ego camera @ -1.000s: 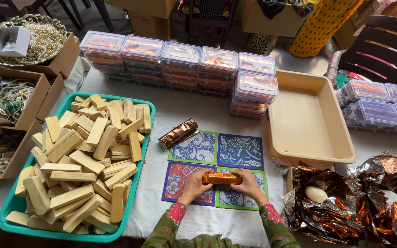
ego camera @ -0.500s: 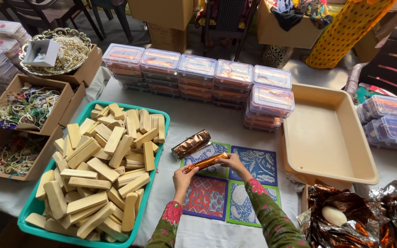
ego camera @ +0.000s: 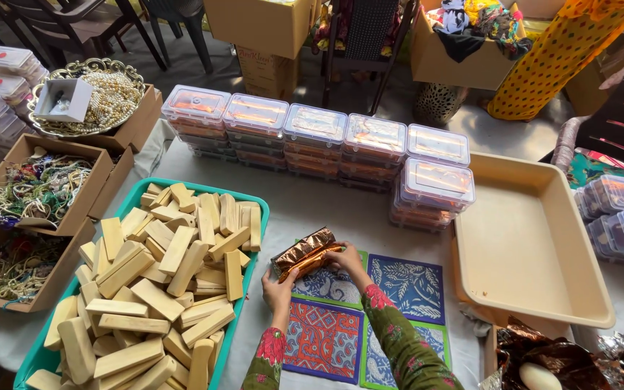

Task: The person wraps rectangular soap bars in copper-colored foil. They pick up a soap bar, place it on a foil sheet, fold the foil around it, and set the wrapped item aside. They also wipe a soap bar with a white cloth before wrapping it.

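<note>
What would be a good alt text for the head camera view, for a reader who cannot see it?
Two hands, left hand and right hand, press a foil-wrapped bar against another wrapped bar on patterned cloth squares. A teal tray of pale wooden blocks sits to the left, an empty beige tray to the right, and stacked clear lidded boxes behind.

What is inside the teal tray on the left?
The teal tray holds a loose heap of pale wooden blocks. Its floor and the lower blocks are covered by the heap.
</note>
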